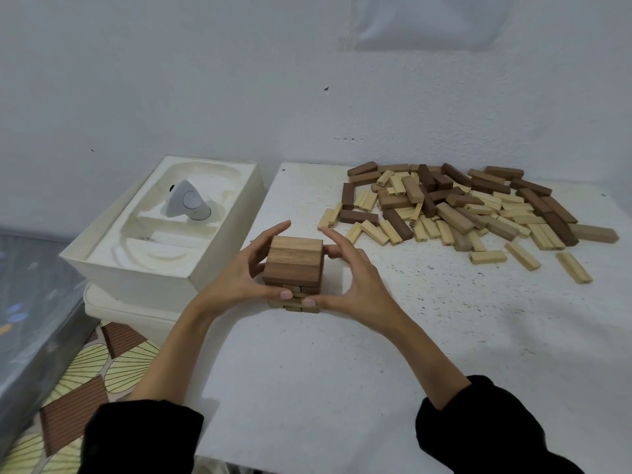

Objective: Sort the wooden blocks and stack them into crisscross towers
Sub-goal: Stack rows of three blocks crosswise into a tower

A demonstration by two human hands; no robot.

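- Squaring the tower (294, 265): left hand (239, 273) and right hand (347, 278) cup its sides, thumbs pressing its near face, likely aligning layers.
- Pile (461, 206) lies beyond the right hand.

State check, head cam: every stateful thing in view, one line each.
tower: upright on the table, layers crisscrossed.
pile: loose, unsorted, light and dark blocks mixed.
left hand: cupped round the tower, thumb on its front.
right hand: cupped round the tower, thumb low on its front.
box: open, grey device inside.
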